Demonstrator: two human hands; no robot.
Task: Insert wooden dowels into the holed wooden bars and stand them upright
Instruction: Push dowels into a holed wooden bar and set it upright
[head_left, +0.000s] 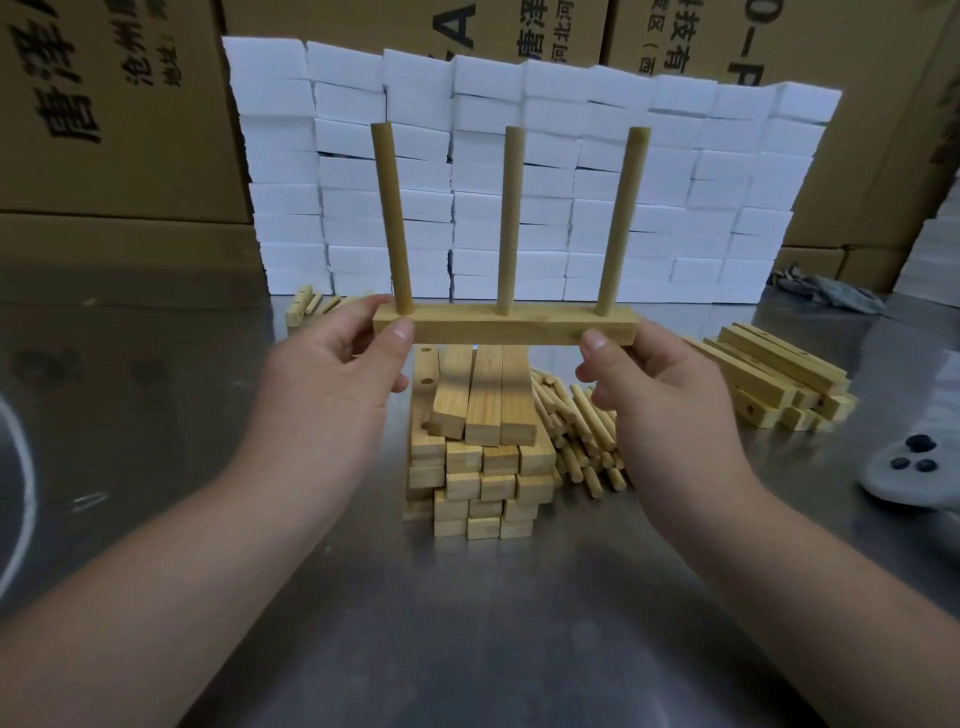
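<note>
Counter (156, 467): brushed grey metal, reflective, with a pale curved mark at the left edge. Behind it, large brown cardboard cartons (119, 130) printed with black characters. In front of those, a wall of stacked white foam blocks (519, 208) along the counter's far side.

On the counter:
- A centre stack of pale rectangular wooden bars (483, 467), a few with drilled holes showing.
- A loose heap of short round wooden dowels (576, 431) against the stack's right side.
- A second pile of holed wooden bars (769, 379) at far right.
- More wooden pieces (317, 304) at rear left.
- A crumpled grey rag (831, 291) at rear right.
- A grey handheld controller with dark buttons (914, 467) at the right edge.

Task item: one pale holed wooden bar (504, 325), held level in the air above the centre stack, not touching it. Three long round wooden dowels seated in its top face, all pointing up: left dowel (392, 218), middle dowel (510, 218) and right dowel (621, 218). Outer two appearing to splay slightly outward.

Grip, left hand (332, 374): pinching the bar's left end, thumb on the near face, fingers curled behind.

Grip, right hand (660, 384): pinching the bar's right end, thumb on the near face, fingers curled behind and beneath.

Both forearms bare.
</note>
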